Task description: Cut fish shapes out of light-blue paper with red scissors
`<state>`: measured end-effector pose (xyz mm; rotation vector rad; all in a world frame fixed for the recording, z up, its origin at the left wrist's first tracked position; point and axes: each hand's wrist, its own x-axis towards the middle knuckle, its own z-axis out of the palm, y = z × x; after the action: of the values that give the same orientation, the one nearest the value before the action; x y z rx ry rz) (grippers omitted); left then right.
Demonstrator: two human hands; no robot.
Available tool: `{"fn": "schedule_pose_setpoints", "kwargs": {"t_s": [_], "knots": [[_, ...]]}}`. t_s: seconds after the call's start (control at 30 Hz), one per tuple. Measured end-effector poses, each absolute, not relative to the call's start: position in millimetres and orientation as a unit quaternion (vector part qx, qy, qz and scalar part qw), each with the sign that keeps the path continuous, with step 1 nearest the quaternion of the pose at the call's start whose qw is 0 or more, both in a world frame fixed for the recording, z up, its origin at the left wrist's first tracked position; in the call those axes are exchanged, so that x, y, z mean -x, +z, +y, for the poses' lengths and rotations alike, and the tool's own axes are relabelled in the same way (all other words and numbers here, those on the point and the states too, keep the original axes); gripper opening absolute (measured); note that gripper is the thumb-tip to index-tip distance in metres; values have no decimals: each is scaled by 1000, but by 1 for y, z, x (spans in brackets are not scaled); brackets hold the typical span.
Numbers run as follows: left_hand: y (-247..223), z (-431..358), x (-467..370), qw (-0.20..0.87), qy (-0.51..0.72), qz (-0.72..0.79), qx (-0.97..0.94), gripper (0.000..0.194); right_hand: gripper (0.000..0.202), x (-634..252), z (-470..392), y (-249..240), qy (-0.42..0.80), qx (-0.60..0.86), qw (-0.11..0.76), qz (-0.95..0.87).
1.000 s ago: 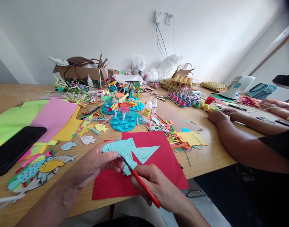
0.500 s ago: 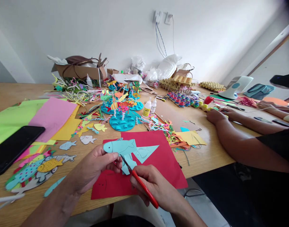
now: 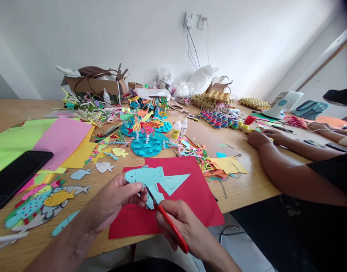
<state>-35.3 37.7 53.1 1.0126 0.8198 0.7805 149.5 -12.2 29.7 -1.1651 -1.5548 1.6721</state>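
Between the thumb and fingers of my left hand [image 3: 119, 198] is a light-blue paper fish [image 3: 143, 175] with a drawn eye and outline. My right hand [image 3: 179, 219] grips red-handled scissors [image 3: 173, 228]. Their blades touch the lower edge of the fish, close to my left fingertips. Under both hands lies a red paper sheet [image 3: 197, 192] at the table's front edge. A light-blue paper scrap [image 3: 175, 183] with pencil lines rests on the red sheet, beside the fish. More light-blue paper hangs below the fish, partly hidden by the scissors.
Left are a black phone [image 3: 19, 179], coloured sheets [image 3: 62, 139] and a pile of paper fish [image 3: 44, 204]. Ahead stand a blue fish decoration [image 3: 146, 145] and glue bottles [image 3: 176, 129]. Paper scraps [image 3: 202, 156] lie to the right, near another person's arm [image 3: 281, 170].
The top fin on the fish stands slightly clearer, and the fish's tail outline shows more cleanly. My right hand and the scissors have shifted very slightly left. Otherwise little differs.
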Motion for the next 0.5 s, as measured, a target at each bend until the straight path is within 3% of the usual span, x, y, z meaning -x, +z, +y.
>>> {"fn": "schedule_pose_setpoints", "kwargs": {"t_s": [0.5], "knots": [[57, 42, 42, 742, 316, 394, -441, 8, 34, -153, -10, 33, 528, 456, 256, -670]]}}
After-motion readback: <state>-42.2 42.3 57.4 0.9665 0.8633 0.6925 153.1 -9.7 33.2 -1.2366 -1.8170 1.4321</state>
